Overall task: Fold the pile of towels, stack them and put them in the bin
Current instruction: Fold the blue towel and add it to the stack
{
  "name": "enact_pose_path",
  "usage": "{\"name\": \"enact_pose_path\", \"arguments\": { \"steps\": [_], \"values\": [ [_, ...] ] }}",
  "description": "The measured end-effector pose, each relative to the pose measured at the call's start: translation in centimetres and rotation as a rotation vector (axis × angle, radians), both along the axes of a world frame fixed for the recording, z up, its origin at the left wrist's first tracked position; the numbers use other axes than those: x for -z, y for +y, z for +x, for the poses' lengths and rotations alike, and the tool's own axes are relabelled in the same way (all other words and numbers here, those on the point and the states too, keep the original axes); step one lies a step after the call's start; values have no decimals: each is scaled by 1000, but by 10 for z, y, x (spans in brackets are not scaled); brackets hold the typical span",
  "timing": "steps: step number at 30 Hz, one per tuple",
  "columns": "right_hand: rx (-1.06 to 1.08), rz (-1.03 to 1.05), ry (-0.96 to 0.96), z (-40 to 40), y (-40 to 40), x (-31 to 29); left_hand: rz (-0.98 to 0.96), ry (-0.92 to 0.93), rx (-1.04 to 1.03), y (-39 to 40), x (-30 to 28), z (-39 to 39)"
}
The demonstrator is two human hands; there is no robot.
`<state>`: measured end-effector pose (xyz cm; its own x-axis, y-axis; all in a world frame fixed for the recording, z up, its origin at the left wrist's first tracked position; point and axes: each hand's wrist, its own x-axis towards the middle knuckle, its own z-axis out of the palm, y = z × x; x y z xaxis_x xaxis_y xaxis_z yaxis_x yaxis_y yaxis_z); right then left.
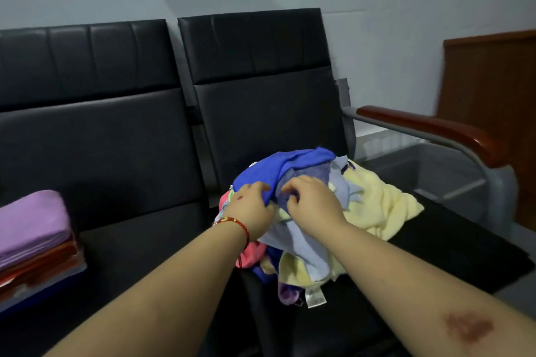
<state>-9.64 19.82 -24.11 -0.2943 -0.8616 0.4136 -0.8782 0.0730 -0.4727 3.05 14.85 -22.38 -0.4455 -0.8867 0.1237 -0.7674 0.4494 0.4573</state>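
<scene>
Pile of towels: loose, unfolded, heaped on the seat of the right-hand black chair, toward its front half. Mixed colours.
- Bright blue towel: topmost, draped over the far left of the heap.
- Pale yellow towel: spread out to the right, one edge lying flat on the seat.
- Light blue towel: under the wrists, trailing toward the seat's front edge.
- Pink towel: at the heap's near left, partly hidden by the left wrist.
- White care label: hanging at the heap's front edge.

Left hand: knuckles up, fingers curled into a fold of the bright blue towel, gripping it. Red cord bracelet on the wrist.

Right hand: just beside the left, fingers bent and pinching towel cloth at the top of the heap; exactly which layer, hard to tell.

Stack of folded towels: on the seat of the left-hand black chair, at the picture's left edge, well apart from the heap. Purple on top, orange-red beneath, a blue layer at the bottom.

Grey bin: beside the right-hand chair, behind and below its wood-capped armrest; open top visible.

Brown wooden panel: far right, against the pale wall.
</scene>
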Motion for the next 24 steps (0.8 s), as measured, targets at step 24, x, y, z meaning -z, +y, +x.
{"name": "enact_pose_path", "arguments": {
  "steps": [24],
  "values": [
    [128,-88,-163,33,8,-78,-362,225,117,38,-86,53]
  ]
}}
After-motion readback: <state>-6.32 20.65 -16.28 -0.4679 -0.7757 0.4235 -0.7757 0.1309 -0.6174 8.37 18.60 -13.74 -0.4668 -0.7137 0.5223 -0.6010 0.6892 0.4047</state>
